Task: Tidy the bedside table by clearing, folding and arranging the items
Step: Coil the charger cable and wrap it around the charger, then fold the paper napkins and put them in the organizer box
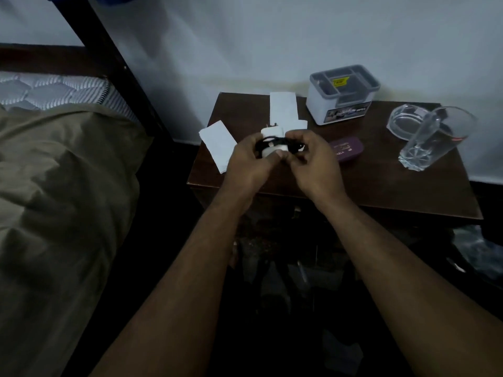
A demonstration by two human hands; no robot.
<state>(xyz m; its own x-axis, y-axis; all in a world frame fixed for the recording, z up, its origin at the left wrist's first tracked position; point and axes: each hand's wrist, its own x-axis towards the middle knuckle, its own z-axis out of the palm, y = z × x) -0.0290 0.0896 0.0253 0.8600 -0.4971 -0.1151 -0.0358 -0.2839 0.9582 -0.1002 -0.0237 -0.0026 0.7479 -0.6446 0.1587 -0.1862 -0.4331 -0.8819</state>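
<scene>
Above the dark wooden bedside table (381, 186) I hold a white charger plug (272, 142) with a black cable (288, 145) wound around it. My left hand (249, 161) grips the plug body from the left. My right hand (313, 161) pinches the cable on the plug's right side. One folded white paper (217, 145) lies at the table's left edge, partly over it. A second white paper (283, 108) lies behind the plug. A purple case (347, 149) lies just right of my right hand.
A grey lidded plastic box (341, 96) stands at the back of the table. A glass ashtray (405, 119) and a tall drinking glass (432, 140) stand at the right. A bed with an olive cover (60, 200) lies to the left, its dark frame post (119, 69) near the table.
</scene>
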